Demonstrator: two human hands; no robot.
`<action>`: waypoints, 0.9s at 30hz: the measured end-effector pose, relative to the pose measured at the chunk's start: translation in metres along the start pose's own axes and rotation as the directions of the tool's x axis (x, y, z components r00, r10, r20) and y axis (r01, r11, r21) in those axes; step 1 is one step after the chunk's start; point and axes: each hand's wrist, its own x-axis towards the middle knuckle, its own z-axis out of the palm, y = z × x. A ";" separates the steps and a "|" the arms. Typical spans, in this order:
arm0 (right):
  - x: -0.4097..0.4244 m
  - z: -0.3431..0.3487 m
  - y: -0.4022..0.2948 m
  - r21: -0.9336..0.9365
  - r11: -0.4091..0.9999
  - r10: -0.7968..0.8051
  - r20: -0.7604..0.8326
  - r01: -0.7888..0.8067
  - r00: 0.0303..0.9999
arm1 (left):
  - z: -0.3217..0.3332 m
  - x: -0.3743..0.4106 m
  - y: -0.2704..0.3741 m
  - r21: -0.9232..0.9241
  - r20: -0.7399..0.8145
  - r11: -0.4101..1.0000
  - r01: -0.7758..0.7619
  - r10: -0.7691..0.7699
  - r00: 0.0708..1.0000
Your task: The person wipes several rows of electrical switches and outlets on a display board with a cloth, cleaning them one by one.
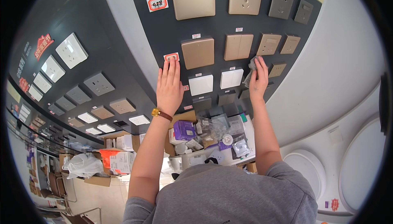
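Note:
On a dark display panel [162,28] hang rows of wall switches and sockets. My left hand [169,85], with a watch [162,114] on its wrist, lies against the panel, fingertips on a red-edged price tag [171,56], left of a gold switch plate [198,53]. It holds nothing. My right hand [258,78] presses a grey cloth [247,78] to the panel, just below a gold socket [269,44] and right of a white two-part switch [231,79]. Part of the cloth is hidden behind the fingers.
Below the panel, a cardboard box [169,144] and a white surface [250,131] hold a purple box [184,130] and packaged parts. At left stand another switch panel [83,27], a white plastic bag [83,165] and chairs [56,185]. Round white lamps [305,171] are at right.

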 end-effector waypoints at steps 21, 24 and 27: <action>0.114 -0.059 0.071 -0.135 0.989 -0.079 -0.167 0.056 0.983 | -0.001 0.000 0.001 -0.017 0.021 1.000 -0.003 0.003 1.000; 0.118 -0.065 0.082 -0.125 0.992 -0.049 -0.173 0.028 0.984 | 0.000 0.000 0.002 -0.021 0.011 1.000 -0.007 0.008 1.000; 0.128 -0.068 0.101 -0.079 0.996 0.005 -0.275 -0.028 0.961 | 0.000 0.002 0.003 -0.017 0.000 1.000 -0.007 0.007 1.000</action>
